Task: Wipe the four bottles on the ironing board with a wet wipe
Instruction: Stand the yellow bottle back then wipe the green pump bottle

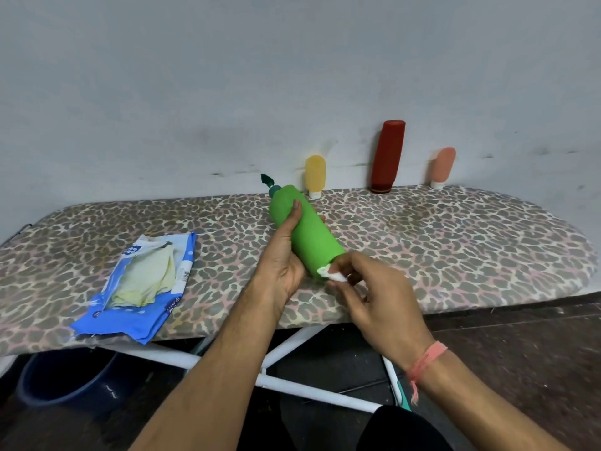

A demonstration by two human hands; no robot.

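Gripping the green pump bottle round its middle, the left hand holds it tilted above the ironing board, its long axis running from pump, beyond the fingers, to base, nearest the right hand, whose fingertips pinch a folded wet wipe against that base; yellow, red and peach bottles stand well beyond both hands

Green bottle matt plastic; ironing board printed cloth; wipes pack glossy plastic film.
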